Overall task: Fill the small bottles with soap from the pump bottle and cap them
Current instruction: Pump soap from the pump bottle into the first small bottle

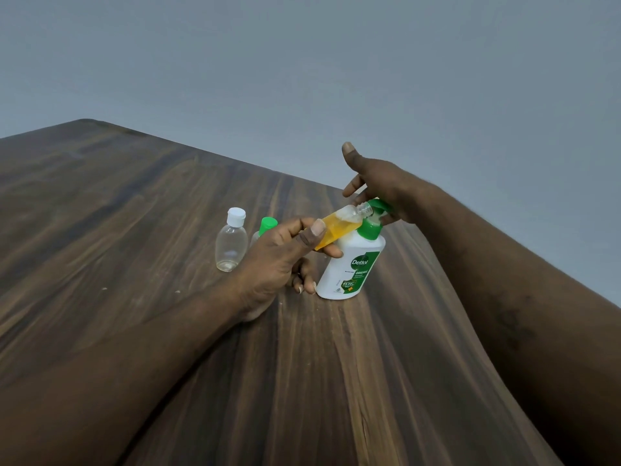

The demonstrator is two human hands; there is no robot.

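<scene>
Pumping soap from the Dettol pump bottle (pixel 353 267) into a tilted small bottle (pixel 339 228), near the tabletop's (pixel 134 230) far edge.
The left grip (pixel 279 253) pinches the partly filled small bottle, mouth at the spout. The right grip (pixel 379 176), fingers spread, rests on the pump head (pixel 378 205). Best to keep mouth and spout together, press slowly, and stop below the neck.

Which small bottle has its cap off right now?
The tilted bottle in the left hand, holding orange soap, its bare neck at the spout of the pump bottle. The white-capped bottle and the green-capped bottle are capped.
</scene>
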